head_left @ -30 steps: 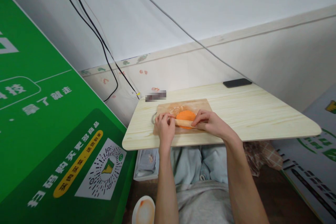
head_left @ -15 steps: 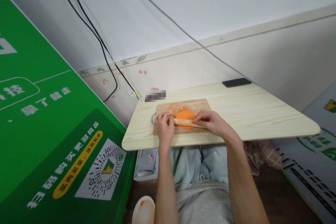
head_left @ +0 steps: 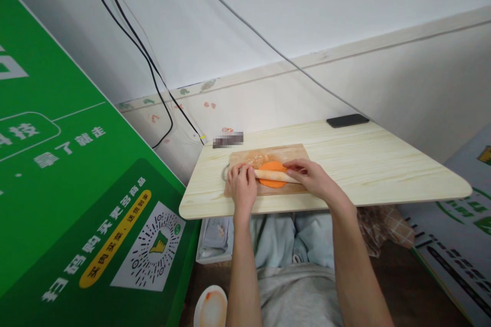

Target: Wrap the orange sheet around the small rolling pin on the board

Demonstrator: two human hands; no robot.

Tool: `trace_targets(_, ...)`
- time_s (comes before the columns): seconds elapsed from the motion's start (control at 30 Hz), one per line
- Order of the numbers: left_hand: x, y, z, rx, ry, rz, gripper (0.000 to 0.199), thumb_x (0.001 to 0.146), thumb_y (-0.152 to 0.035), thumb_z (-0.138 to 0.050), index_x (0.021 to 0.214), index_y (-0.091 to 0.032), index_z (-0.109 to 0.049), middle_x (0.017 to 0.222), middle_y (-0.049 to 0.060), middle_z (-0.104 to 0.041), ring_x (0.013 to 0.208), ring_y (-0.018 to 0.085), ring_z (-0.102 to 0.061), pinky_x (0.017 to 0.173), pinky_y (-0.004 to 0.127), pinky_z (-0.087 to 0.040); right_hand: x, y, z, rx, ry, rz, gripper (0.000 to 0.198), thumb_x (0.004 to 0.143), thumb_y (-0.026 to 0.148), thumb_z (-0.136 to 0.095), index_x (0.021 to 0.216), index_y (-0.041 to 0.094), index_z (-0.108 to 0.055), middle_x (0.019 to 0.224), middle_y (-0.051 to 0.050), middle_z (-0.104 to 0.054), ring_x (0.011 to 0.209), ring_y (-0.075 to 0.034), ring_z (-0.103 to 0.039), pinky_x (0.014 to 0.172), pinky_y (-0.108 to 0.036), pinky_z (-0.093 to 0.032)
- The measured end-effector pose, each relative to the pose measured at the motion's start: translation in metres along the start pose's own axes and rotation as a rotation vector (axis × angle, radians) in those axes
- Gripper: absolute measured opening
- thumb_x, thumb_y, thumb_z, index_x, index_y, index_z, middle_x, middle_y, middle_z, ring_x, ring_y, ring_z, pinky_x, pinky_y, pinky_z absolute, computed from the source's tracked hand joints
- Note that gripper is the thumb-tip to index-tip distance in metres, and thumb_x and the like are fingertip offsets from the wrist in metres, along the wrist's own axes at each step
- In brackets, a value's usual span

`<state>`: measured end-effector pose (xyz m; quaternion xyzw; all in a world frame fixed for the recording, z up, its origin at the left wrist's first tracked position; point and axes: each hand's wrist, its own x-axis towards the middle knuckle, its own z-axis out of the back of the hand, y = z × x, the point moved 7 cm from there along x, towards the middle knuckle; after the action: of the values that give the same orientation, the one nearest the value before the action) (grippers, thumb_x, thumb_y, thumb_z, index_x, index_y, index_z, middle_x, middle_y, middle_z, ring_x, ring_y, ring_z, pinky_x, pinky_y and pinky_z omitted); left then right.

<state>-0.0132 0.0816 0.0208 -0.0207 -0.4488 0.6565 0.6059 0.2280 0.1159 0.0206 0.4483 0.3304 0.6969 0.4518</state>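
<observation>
A flat round of orange dough (head_left: 273, 183) lies on a wooden cutting board (head_left: 295, 153) with a metal ring handle at its left end. Across the dough rests a pale wooden rolling pin (head_left: 270, 176). My left hand (head_left: 242, 184) has its fingers curled over the pin's left end. On the other end, my right hand (head_left: 307, 174) is closed, thumb and fingers around the pin. Orange smears and whitish flour marks show on the board behind the dough. Parts of the pin's ends are hidden under my hands.
The board sits on a light wood-grain table (head_left: 368, 163). Near the wall lie a black phone (head_left: 347, 120) and a blurred-out item (head_left: 228, 140). A green printed panel (head_left: 76, 189) stands at left. Below are a white stained dish (head_left: 210, 306) and an open box (head_left: 215, 240).
The rolling pin has shifted slightly within my hands' hold and now lies a little farther back over the dough. More of the orange dough shows in front of it.
</observation>
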Motion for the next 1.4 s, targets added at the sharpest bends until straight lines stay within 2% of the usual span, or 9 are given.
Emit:
trace_targets(0.17,0.000,0.000,0.001,0.002,0.003,0.008,0.036,0.110,-0.031,-0.048,0.108,-0.026,-0.083,0.121,0.013,-0.077,0.126,0.034,-0.062,0.118,0.053,-0.047,-0.010,0.018,-0.003,0.002,0.139,0.013,0.010,0.087,0.027,-0.079,0.093,0.025,-0.086,0.104,-0.008,-0.083,0.095,-0.026,-0.076,0.094,-0.041,-0.062)
trace_targets(0.3,0.000,0.000,0.001,0.002,-0.005,0.012,0.036,0.110,-0.032,-0.048,0.107,-0.026,-0.083,0.121,0.013,-0.077,0.126,0.035,-0.061,0.118,0.054,-0.047,-0.016,0.028,-0.002,0.032,0.174,-0.006,0.014,0.083,0.028,-0.080,0.096,0.024,-0.084,0.103,-0.007,-0.082,0.092,-0.025,-0.076,0.089,-0.039,-0.062)
trace_targets(0.5,-0.001,0.000,0.000,0.019,0.000,0.019,0.036,0.110,-0.032,-0.047,0.109,-0.024,-0.083,0.123,0.015,-0.077,0.128,0.036,-0.060,0.117,0.056,-0.046,-0.018,0.045,-0.001,-0.025,0.208,0.049,0.011,0.079,0.021,-0.076,0.087,0.025,-0.082,0.096,-0.005,-0.081,0.092,-0.025,-0.074,0.092,-0.039,-0.059)
trace_targets(0.7,0.001,0.000,0.000,-0.003,-0.006,0.015,0.033,0.107,-0.029,-0.050,0.105,-0.026,-0.083,0.121,0.013,-0.077,0.125,0.035,-0.061,0.117,0.054,-0.048,-0.018,0.043,-0.002,-0.019,0.210,0.023,0.018,0.076,0.018,-0.076,0.090,0.025,-0.084,0.098,-0.005,-0.081,0.093,-0.025,-0.074,0.091,-0.039,-0.059)
trace_targets(0.9,0.002,0.000,0.002,-0.032,0.001,0.012,0.030,0.102,-0.020,-0.052,0.102,-0.026,-0.082,0.117,0.011,-0.078,0.125,0.032,-0.064,0.118,0.052,-0.048,-0.019,0.050,-0.006,-0.084,0.230,0.074,0.027,0.075,0.014,-0.072,0.093,0.025,-0.087,0.101,-0.006,-0.077,0.098,-0.027,-0.072,0.098,-0.040,-0.057)
trace_targets(1.03,0.004,0.000,0.002,-0.056,0.009,0.002,0.030,0.101,-0.018,-0.053,0.101,-0.026,-0.081,0.116,0.010,-0.079,0.124,0.031,-0.064,0.116,0.050,-0.049,-0.019,0.050,-0.008,-0.078,0.241,0.077,0.028,0.075,0.012,-0.069,0.092,0.026,-0.087,0.105,-0.007,-0.074,0.097,-0.026,-0.071,0.095,-0.040,-0.058)
trace_targets(1.2,0.002,-0.001,-0.002,-0.010,0.024,0.000,0.032,0.108,-0.026,-0.049,0.104,-0.026,-0.081,0.119,0.012,-0.079,0.126,0.033,-0.062,0.118,0.052,-0.047,-0.018,0.042,-0.006,-0.042,0.231,0.055,0.019,0.082,0.020,-0.073,0.093,0.025,-0.087,0.105,-0.007,-0.075,0.098,-0.026,-0.072,0.097,-0.041,-0.058)
trace_targets(1.4,-0.002,-0.005,-0.003,0.068,0.018,-0.010,0.030,0.110,-0.038,-0.054,0.110,-0.028,-0.082,0.128,0.013,-0.076,0.131,0.036,-0.059,0.120,0.057,-0.043,-0.011,0.021,0.003,0.006,0.138,0.010,0.011,0.088,0.032,-0.078,0.095,0.026,-0.084,0.104,-0.006,-0.082,0.099,-0.027,-0.075,0.099,-0.043,-0.059)
